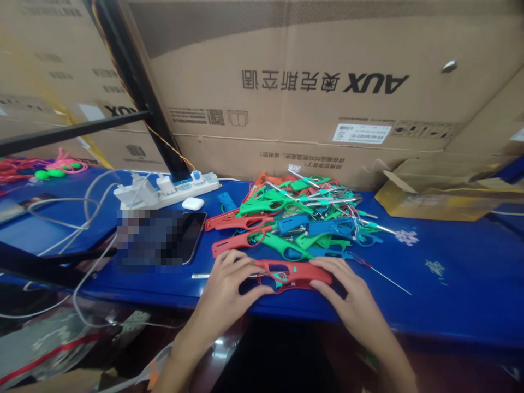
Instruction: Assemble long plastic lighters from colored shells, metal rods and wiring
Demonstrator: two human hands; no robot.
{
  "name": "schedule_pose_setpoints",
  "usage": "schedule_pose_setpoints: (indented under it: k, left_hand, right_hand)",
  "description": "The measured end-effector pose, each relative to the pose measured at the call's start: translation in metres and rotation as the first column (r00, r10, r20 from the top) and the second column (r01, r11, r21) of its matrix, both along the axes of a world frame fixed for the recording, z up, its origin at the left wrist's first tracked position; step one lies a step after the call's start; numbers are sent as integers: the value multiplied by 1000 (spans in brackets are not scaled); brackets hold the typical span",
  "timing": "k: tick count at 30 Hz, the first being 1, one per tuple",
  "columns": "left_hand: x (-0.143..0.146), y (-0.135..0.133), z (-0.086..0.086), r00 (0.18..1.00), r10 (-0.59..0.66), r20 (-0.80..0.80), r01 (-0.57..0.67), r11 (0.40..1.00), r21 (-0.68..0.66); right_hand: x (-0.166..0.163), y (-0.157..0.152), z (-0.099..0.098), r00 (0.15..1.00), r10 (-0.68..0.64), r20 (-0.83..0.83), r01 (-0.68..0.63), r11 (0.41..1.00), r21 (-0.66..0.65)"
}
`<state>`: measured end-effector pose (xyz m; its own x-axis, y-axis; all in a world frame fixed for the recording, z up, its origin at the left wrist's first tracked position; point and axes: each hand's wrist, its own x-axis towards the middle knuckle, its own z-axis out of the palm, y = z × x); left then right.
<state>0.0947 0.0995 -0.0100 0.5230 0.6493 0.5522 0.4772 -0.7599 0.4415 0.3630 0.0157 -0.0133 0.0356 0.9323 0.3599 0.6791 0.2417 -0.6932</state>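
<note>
A red long-necked gas lighter (305,271) lies crosswise between my hands at the front of the blue table. Its casing halves look slightly parted, with wires and a teal part showing inside. My left hand (229,286) is closed around its front end, and the metal tube (200,276) sticks out to the left. At the handle's right end, the thumb and fingers of my right hand (347,286) grip the casing. Just beyond is a heap of red, green and blue lighter casings (268,204), with metal tubes and wires among them.
A phone (193,234), partly blurred, lies left of the heap, near a white earbud case (192,203) and a power strip (200,187) with chargers. A thin screwdriver (387,278) rests at right. Cardboard boxes (286,120) stand behind; an open yellowish carton (434,199) sits back right.
</note>
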Motion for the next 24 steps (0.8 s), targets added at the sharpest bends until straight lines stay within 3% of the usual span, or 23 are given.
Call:
schedule_pose_setpoints:
  k: [6, 12, 24]
  left_hand:
    - [-11, 1, 4, 996, 76, 37, -75, 997, -26]
    - [-17, 2, 5, 1000, -11, 13, 12, 999, -48]
    - [-17, 3, -2, 1000, -17, 10, 17, 999, -33]
  right_hand:
    - [-1, 0, 0, 999, 36, 33, -37, 999, 24]
    - [-3, 0, 1, 992, 75, 102, -73, 997, -22]
    - [-5, -1, 4, 991, 73, 109, -67, 996, -59]
